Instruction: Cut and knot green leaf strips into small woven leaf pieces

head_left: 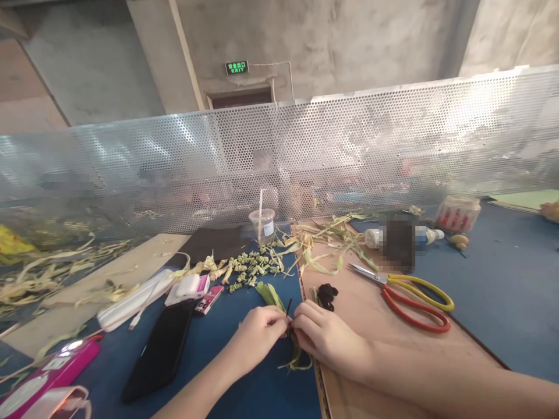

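My left hand [259, 334] and my right hand [321, 333] meet fingertip to fingertip over the blue table, both in a closed pinch. A green leaf strip [269, 295], like corn husk, sticks up behind my left fingers, and thin strands [300, 358] of it hang below my right fingers. Between the two hands pokes up a short, thin black strand [289, 306]; which fingers grip it is hidden. Just beyond my right hand lies a dark, crumpled bundle [326, 297]. Scissors [393, 288] with red and yellow handles rest on the cardboard to the right.
Small knotted green pieces [255, 267] lie in a heap ahead, near a plastic cup with straw [262, 226]. Leaf strips [325, 256] are strewn about. At left are a black phone [161, 349] and a white power strip [135, 299]. A perforated metal screen [174, 169] stands behind.
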Motion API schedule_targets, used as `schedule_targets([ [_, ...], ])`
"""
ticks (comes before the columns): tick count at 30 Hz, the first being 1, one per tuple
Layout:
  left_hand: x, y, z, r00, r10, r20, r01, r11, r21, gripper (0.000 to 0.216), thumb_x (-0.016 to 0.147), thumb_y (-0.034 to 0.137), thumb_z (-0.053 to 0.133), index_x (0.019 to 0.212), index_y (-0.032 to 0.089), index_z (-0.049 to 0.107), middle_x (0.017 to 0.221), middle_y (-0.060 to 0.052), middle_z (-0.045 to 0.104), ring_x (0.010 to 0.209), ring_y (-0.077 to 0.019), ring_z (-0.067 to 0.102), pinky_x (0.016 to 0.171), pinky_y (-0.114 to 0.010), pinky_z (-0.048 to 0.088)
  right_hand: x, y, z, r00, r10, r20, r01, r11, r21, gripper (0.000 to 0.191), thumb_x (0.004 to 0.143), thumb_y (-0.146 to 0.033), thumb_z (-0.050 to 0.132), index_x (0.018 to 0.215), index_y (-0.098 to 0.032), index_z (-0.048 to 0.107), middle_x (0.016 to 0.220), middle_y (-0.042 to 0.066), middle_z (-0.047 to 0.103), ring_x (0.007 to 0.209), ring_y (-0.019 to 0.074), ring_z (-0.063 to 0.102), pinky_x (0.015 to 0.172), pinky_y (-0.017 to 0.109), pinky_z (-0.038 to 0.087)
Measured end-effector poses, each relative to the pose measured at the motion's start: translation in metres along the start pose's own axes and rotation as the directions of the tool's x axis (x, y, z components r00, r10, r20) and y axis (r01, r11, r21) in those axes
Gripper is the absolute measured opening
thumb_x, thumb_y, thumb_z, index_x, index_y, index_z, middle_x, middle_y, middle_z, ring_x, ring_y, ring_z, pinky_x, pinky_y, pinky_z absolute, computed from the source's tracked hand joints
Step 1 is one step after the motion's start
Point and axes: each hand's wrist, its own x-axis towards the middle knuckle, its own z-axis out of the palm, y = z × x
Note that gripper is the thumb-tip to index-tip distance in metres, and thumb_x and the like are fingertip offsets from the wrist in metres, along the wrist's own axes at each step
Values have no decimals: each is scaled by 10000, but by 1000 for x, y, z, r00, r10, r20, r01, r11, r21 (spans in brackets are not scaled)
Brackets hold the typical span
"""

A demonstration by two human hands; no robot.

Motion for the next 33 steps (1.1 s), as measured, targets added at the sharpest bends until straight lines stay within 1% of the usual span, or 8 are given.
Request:
schedule_targets([
  [3,0,2,-1,1000,0,0,0,999,35,285,768,272,361,554,179,524,681,-5,597,675,-160,535,620,-220,377,0,0,0,1000,21,-8,-20,999,26,182,870,-132,318,796,-176,478,752,66,505,699,166,476,598,267,438],
  [7,-1,1,-2,999,-37,5,37,999,38,281,775,296,372,582,168,530,660,-10,609,683,-169,565,624,-229,396,1,2,0,990,137,-27,-128,968,214,139,807,-82,375,795,-192,460,773,35,482,694,138,492,614,241,439],
  [11,-2,-4,1,999,-34,-4,34,993,-109,238,812,367,382,741,184,517,690,-4,635,710,-174,615,650,-237,434,1,7,4,962,271,16,-258,893,370,129,758,-69,433,769,-196,457,767,9,472,655,114,474,587,216,418],
  [14,-2,-7,4,999,-20,-31,12,968,-250,144,801,335,444,877,215,417,682,22,639,664,-155,640,653,-237,462,1,10,5,933,355,61,-346,838,422,108,736,-81,467,749,-188,474,731,-5,473,625,106,459,563,209,395],
  [18,-1,-8,7,998,-16,-60,-1,961,-277,167,805,318,467,891,240,348,660,42,632,630,-147,649,645,-238,482,4,10,1,887,451,100,-440,761,477,62,738,-115,488,744,-176,499,693,-11,481,599,104,451,549,212,385],
  [23,-2,-5,6,998,-8,-60,-6,974,-226,116,822,311,451,855,238,367,646,42,635,646,-143,655,649,-227,482,6,9,-2,865,486,127,-477,719,506,47,732,-125,501,741,-170,510,686,-9,491,604,108,458,557,219,387],
  [28,-2,-4,5,999,-7,-41,-2,979,-205,94,811,293,463,772,208,471,637,20,639,666,-143,650,662,-212,481,5,9,-1,875,469,121,-457,716,527,56,737,-123,496,758,-172,512,705,-7,488,611,106,461,548,212,381],
  [33,-1,-7,5,999,-26,-26,20,976,-217,168,797,318,474,793,187,578,684,-3,648,688,-154,643,672,-218,486,4,9,-2,880,460,114,-446,721,530,52,747,-124,491,755,-173,506,709,-8,483,614,103,457,547,209,375],
])
